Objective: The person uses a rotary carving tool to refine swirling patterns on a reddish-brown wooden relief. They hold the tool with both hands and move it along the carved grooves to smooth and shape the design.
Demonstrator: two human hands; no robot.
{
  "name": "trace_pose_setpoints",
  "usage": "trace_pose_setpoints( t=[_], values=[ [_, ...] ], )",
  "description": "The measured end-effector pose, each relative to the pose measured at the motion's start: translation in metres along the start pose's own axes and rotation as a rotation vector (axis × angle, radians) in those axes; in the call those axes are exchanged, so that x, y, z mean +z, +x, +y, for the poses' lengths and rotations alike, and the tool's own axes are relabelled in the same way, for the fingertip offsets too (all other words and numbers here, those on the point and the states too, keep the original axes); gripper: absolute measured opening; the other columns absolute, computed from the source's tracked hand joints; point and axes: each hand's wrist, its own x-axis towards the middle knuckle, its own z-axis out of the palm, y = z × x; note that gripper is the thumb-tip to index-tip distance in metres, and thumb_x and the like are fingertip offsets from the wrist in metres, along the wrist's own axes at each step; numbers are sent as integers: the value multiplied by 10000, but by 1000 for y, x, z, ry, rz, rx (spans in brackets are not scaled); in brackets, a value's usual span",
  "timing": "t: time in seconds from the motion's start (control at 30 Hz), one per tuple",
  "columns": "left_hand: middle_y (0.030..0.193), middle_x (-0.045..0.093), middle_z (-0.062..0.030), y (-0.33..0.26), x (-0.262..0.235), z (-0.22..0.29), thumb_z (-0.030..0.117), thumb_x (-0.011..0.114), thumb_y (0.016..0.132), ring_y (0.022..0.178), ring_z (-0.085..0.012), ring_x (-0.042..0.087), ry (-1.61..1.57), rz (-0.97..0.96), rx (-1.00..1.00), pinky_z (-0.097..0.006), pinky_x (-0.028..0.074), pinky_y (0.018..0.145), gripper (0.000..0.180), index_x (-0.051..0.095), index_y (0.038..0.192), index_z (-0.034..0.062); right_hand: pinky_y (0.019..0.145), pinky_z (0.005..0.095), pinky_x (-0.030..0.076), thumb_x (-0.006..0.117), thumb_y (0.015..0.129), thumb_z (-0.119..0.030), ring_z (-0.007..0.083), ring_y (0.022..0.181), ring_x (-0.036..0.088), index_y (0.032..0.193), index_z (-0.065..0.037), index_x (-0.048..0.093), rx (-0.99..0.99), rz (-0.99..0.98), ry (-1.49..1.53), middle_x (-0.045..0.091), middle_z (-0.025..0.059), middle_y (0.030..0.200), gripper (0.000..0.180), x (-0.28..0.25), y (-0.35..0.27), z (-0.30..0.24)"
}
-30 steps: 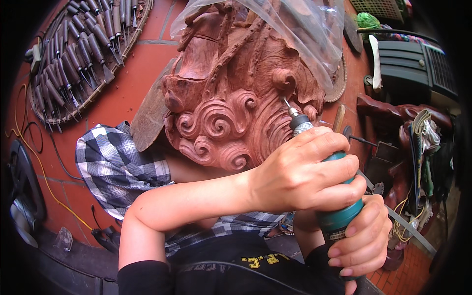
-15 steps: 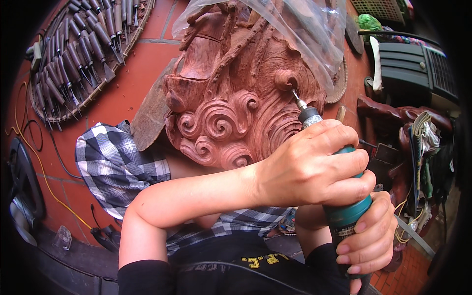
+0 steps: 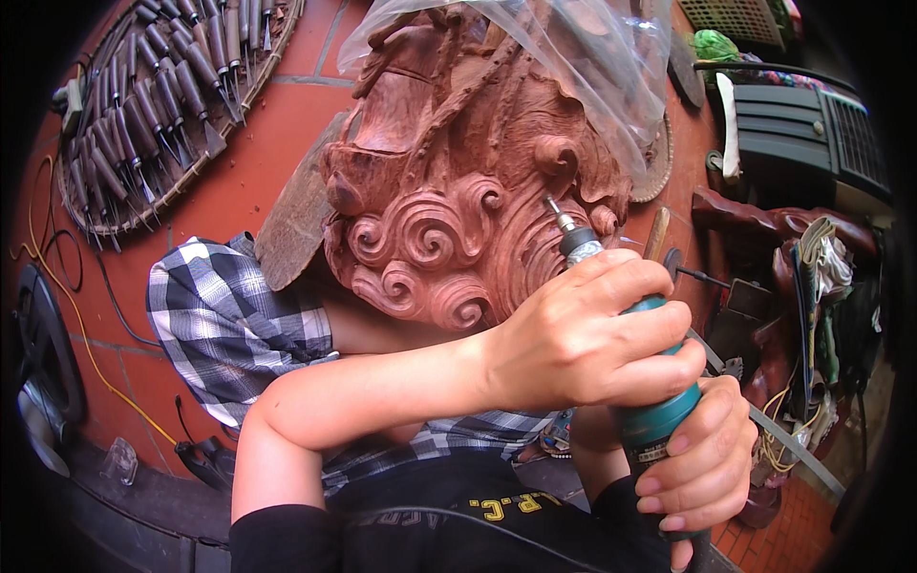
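Note:
A teal die grinder slants up and left from my lap side, held in both hands. My left hand wraps around its front half, the forearm crossing in front of my body. Lower down, the fingers of my right hand are closed about the rear of the body. A thin metal bit points at the reddish wood carving, just below a rolled curl. Whether the bit touches the wood I cannot tell. Spiral scrolls and fine ridges cover the carving's near side.
Clear plastic sheeting drapes the carving's far right. A flat wooden board leans at its left. Many wood-handled chisels lie in a round woven tray at far left. A yellow cord runs along the tiled floor; a dark grey case stands right.
Both hands have brought the grinder left and slightly toward me. Its bit has left the hollow of the rolled curl and now sits lower, by the ridges.

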Motion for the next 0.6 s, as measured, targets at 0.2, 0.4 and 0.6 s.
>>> trace_pose_setpoints(
  t=[0.2, 0.4, 0.6],
  values=[
    [968, 687, -56, -4, -2, 4, 172, 727, 704, 893, -278, 664, 16, -14, -13, -379, 556, 714, 260, 703, 959, 125, 622, 273, 525, 678, 981, -486, 110, 568, 685, 829, -136, 629, 43, -52, 49, 699, -24, 654, 385, -5, -3, -5],
    [958, 682, -56, 3, 5, -2, 182, 720, 694, 891, -272, 662, 10, 3, 6, -377, 554, 709, 271, 704, 957, 124, 716, 258, 528, 654, 949, -100, 131, 695, 745, 796, -94, 681, 121, -34, 30, 748, 9, 732, 155, -15, -3, -13],
    [944, 672, -39, 6, 11, -5, 187, 710, 700, 890, -263, 658, 11, 25, 11, -365, 539, 722, 245, 695, 937, 128, 685, 250, 512, 665, 984, -189, 116, 669, 736, 789, -105, 676, 70, -7, 22, 750, -5, 729, 213, -17, -6, -11]
  ],
)
